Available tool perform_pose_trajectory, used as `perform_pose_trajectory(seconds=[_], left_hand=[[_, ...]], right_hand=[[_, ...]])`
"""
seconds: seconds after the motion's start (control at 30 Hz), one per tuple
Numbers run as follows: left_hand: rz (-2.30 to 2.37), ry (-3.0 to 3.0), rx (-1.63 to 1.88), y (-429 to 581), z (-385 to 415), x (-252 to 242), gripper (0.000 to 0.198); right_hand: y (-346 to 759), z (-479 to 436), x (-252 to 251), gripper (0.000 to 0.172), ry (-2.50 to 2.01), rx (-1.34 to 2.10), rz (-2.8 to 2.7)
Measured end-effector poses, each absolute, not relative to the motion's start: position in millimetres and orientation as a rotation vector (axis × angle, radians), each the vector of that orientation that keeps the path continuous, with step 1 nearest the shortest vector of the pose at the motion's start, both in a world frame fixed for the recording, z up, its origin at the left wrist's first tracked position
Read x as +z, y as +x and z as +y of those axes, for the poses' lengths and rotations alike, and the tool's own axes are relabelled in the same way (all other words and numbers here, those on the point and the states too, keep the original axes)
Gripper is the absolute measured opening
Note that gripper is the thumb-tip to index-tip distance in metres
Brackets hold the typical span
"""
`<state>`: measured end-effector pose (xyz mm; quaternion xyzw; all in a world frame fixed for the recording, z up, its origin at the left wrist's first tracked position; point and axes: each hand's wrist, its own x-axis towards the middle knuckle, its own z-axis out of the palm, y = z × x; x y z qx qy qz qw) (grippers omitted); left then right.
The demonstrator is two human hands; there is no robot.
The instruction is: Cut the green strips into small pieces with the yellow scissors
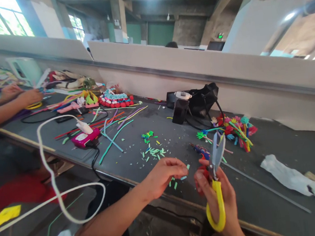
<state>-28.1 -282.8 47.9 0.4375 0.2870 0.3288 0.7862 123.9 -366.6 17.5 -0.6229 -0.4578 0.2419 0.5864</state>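
My right hand (pixel 222 200) grips a pair of scissors (pixel 217 156) with one yellow and one red handle loop; the blades point up and stand a little apart. My left hand (pixel 168 174) is closed in a pinch just left of the scissors, over the table's front edge. Whatever its fingertips hold is too small to make out. Short green and pale blue cut pieces (pixel 175 185) lie around those fingers. Farther in is a loose pile of pale green snippets (pixel 155 152), with a small yellow, green and blue cluster (pixel 148 134) behind it.
Behind the scissors lie a blue-and-red tool (pixel 200 151) and a bundle of colourful fuzzy-stem flowers (pixel 238 129). A black bag (pixel 205 99) sits near the partition. At left are a magenta power adapter (pixel 86 138), a looping white cable (pixel 52 175), loose stems (pixel 115 136) and another person's hands (pixel 30 98).
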Motion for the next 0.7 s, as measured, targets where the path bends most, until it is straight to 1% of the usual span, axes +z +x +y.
perform_pose_trajectory(seconds=[0.1,0.23,0.33,0.47,0.53,0.6,0.7], left_hand=[[0.607,0.993,0.596,-24.7,-285.4,41.8,0.006],[0.622,1.056,0.54,-21.1,-289.1,37.8,0.008],[0.697,1.241,0.605,-19.8,-292.7,40.3,0.013],[0.794,1.764,0.886,-19.1,-297.7,44.1,0.003],[0.792,1.931,0.986,-18.7,-299.2,43.9,0.005],[0.801,1.934,0.962,-18.1,-300.1,43.1,0.006],[0.843,1.805,0.836,-17.0,-300.7,42.2,0.006]], right_hand=[[124.7,-366.6,18.7,0.045,-1.337,0.672,-1.032],[123.9,-366.8,24.4,0.04,-1.391,0.674,-1.069],[123.2,-366.4,29.8,0.037,-1.479,0.569,-1.055],[122.5,-365.6,31.6,0.038,-1.52,0.498,-1.036],[122.6,-365.8,29.5,0.038,-1.52,0.516,-1.052],[122.8,-366.3,27.1,0.037,-1.536,0.511,-1.071],[123.0,-366.9,25.7,0.036,-1.551,0.5,-1.081]])
